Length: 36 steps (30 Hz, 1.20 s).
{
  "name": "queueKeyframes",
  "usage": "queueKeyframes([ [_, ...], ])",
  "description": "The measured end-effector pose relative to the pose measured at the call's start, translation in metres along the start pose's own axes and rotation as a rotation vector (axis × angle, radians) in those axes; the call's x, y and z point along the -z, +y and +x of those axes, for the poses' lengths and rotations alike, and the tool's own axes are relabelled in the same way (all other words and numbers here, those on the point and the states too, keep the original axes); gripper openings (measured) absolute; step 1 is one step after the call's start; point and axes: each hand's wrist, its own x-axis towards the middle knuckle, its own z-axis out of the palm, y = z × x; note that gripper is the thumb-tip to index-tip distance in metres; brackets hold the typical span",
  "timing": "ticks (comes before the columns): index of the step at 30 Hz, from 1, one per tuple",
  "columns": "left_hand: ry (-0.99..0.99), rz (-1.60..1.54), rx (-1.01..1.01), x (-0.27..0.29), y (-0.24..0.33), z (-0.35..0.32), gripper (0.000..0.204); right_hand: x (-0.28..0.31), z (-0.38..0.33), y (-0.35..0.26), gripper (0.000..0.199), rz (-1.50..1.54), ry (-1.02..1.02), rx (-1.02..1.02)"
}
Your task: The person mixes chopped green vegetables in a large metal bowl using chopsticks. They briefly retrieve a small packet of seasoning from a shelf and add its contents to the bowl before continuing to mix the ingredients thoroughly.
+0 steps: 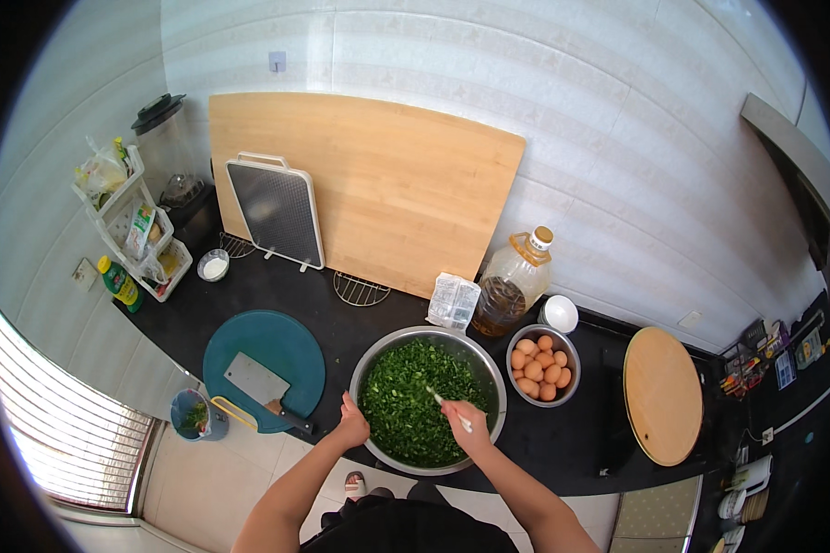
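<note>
Far left: a white wire rack (129,217) with bottles and packets, a blender jug (164,138) behind it, a small white cup (214,264) on the black counter (563,442). Against the tiled wall, a large wooden board (387,194) with a smaller grey-and-white board (277,210) leaning in front.

Nearer, left of centre: a round teal cutting board (277,346) carrying a cleaver (256,382), handle pointing to the near right. Sharp and heavy by the look of it; best taken by the handle only.

At centre: a wide steel bowl (491,369), close to the near edge of the counter, heaped with chopped greens (406,405). Left hand (351,426) closed on the near-left rim, steadying. Right hand (466,426) gripping thin white chopsticks (447,407), tips down in the greens. Probably light for its size, with thin, smooth, slippery metal walls; likely to slide or spin on the glossy counter unless held at the rim, as now. Greens soft, loose and damp-looking, prone to spilling over the edge if pushed hard.

Just behind the bowl: a clear plastic packet (453,301), then a big bottle of amber oil (512,286) with a handle near the cap. Touching or nearly touching on the right: a smaller steel bowl of brown eggs (542,366), fragile, plus a small white bowl (560,313) behind.

Far right: a round wooden lid (662,394).
</note>
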Motion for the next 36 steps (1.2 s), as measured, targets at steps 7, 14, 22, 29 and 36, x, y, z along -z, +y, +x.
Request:
queueKeyframes([
  [7, -0.09, -0.026, 0.005, 0.018, 0.023, -0.016, 0.093, 0.063, -0.035, -0.002, 0.014, -0.186, -0.078, 0.048],
  [14, -0.039, 0.011, 0.085, 0.008, 0.02, -0.007, 0.097, 0.015, 0.022, 0.058, 0.02, 0.307, 0.301, -0.304],
  [22, -0.013, 0.261, -0.068, -0.062, -0.086, 0.072, 0.099, 0.045, 0.021, 0.004, 0.02, 0.129, 0.0, -0.221],
  [29, -0.03, 0.118, 0.02, -0.017, -0.013, 0.019, 0.1, -0.002, 0.055, 0.036, 0.03, 0.374, 0.104, -0.348],
  [36, -0.078, 0.139, 0.076, -0.002, 0.004, 0.004, 0.097, 0.022, 0.067, 0.012, 0.03, 0.199, 0.154, -0.341],
])
